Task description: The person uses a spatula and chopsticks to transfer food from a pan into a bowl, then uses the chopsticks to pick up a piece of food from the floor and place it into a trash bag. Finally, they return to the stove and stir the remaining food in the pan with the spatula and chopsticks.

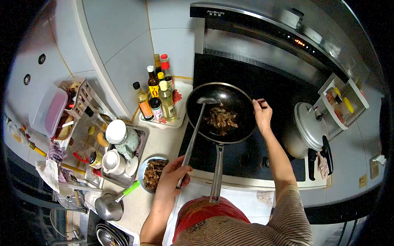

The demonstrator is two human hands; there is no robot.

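Observation:
A dark wok (242,123) sits on the black stove, its metal handle pointing toward my body. Brown cooked pieces (221,120) lie inside it. My left hand (174,176) is wrapped round the handle of a long metal spatula (193,141), whose head rests in the left part of the wok. At the wok's right rim is my right hand (262,111), thumb and fingers pressed together; what they hold, if anything, is too small to make out. Beside my left hand stands a plate (142,177) of dark brown food.
Sauce bottles (167,100) stand in a white tray behind the plate. A tray with white bowls (116,132) is further left, near a small pot (108,207) with a green handle. On the right stands a pressure cooker (308,129). The range hood (254,30) overhangs the back.

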